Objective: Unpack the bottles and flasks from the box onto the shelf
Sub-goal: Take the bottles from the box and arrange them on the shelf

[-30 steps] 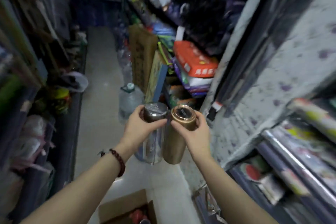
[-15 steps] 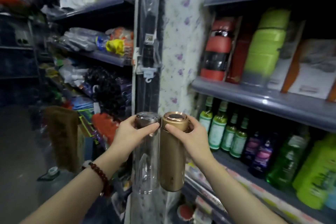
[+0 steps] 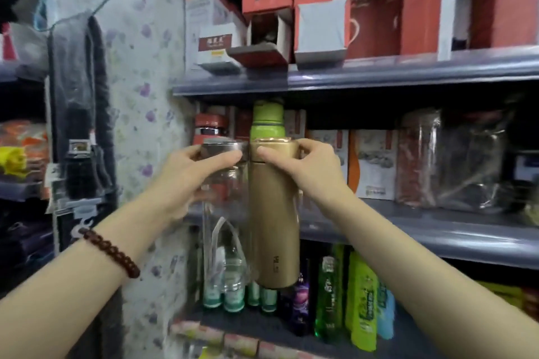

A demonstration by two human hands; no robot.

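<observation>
My left hand grips the metal lid of a clear glass bottle. My right hand grips the cap of a gold flask. Both hang upright, side by side and touching, in the air in front of the grey middle shelf. A green flask and a red-capped flask stand on that shelf just behind them. The box is out of view.
The upper shelf carries red and white cartons. Boxed goods and a plastic-wrapped pack fill the middle shelf to the right. Green and purple bottles line the lower shelf. A floral-papered pillar stands at left.
My view swung from the aisle floor up and right onto the shelves. Both hands rose with the bottle and flask, now level with the middle shelf and closer to it.
</observation>
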